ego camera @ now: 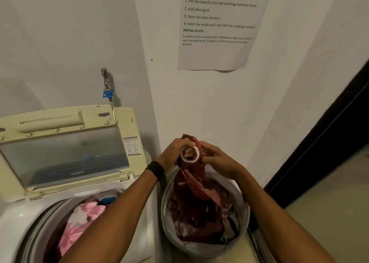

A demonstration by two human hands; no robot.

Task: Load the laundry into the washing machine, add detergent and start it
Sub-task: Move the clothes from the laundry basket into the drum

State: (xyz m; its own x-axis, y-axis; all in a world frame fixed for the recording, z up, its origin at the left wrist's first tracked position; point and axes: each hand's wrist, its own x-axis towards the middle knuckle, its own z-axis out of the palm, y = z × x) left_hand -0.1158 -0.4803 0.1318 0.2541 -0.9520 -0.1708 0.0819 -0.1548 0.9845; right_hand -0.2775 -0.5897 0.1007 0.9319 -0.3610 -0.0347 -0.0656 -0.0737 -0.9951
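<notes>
Laundry sits in two containers in front of me. The round white basket (245, 208) on the right holds a heap of dark red and white clothes. From it a red patterned garment (196, 185) rises up to my hands, its lower part trailing into the heap. My left hand (175, 151) is curled round the top of that garment, and my right hand (215, 159) pinches the cloth just beside it, so both hands are closed on the same piece above the basket. At the top of the garment there is a white ring (188, 154), and I can see fingers through its opening. A black wristband (156, 170) is on my left wrist.

To the left, the top-loading washing machine (12, 218) stands with its lid (65, 155) raised against the wall. Its drum holds a pink cloth (79, 224) with something blue (107, 200) behind it.

Above the machine a metal tap (105, 79) with a blue fitting sticks out of the pale wall. A printed sheet (217, 51) headed TASK GOAL hangs in the corner. A dark door frame (319, 143) runs down the right side, and light floor (329, 212) shows beyond it.
</notes>
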